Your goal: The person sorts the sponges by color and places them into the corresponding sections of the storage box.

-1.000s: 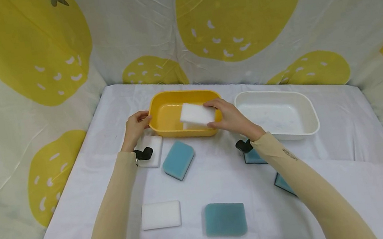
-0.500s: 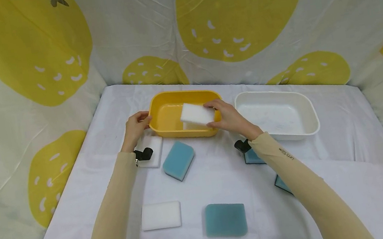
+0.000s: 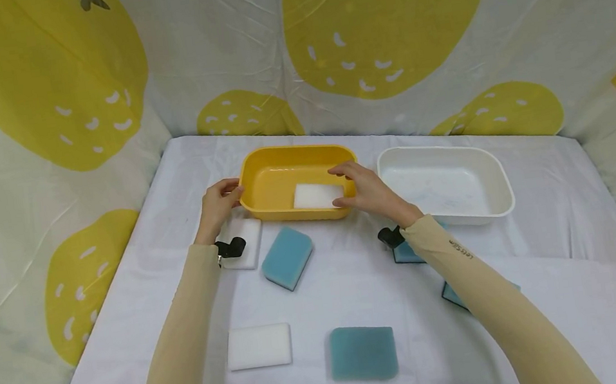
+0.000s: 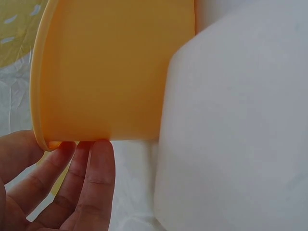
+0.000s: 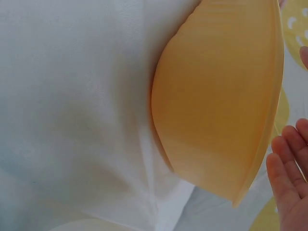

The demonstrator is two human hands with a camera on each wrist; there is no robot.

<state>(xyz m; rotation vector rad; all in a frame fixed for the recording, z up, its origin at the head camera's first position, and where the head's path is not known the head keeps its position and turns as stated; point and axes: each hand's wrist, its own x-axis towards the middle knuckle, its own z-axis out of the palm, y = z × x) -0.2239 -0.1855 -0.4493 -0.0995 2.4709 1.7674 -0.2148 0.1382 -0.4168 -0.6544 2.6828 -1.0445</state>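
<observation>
In the head view, my left hand [image 3: 219, 207] holds the left end of a yellow plastic basin [image 3: 270, 214]. The left wrist view shows the thumb at its rim and fingertips against the outer wall. A white sponge [image 3: 317, 195] lies in the basin's right part; whether another is under it I cannot tell. My right hand [image 3: 372, 190] hovers over the basin's right end, fingers spread and holding nothing. Below my left hand, another white sponge [image 3: 250, 242] is partly covered by the wrist. A blue scouring sponge [image 3: 287, 256] lies just in front of the basin.
A white plastic basin [image 3: 502, 186] stands right of the yellow one. Nearer me lie a white sponge [image 3: 258, 346] and a blue sponge [image 3: 362, 352]. Two more blue sponges, one at the wrist [image 3: 406, 253] and one farther right [image 3: 455, 296], are partly hidden by my right arm.
My right hand has let go of the white sponge it held tilted above another in the yellow basin, and its fingers have parted. The left hand has stayed at the basin's end.
</observation>
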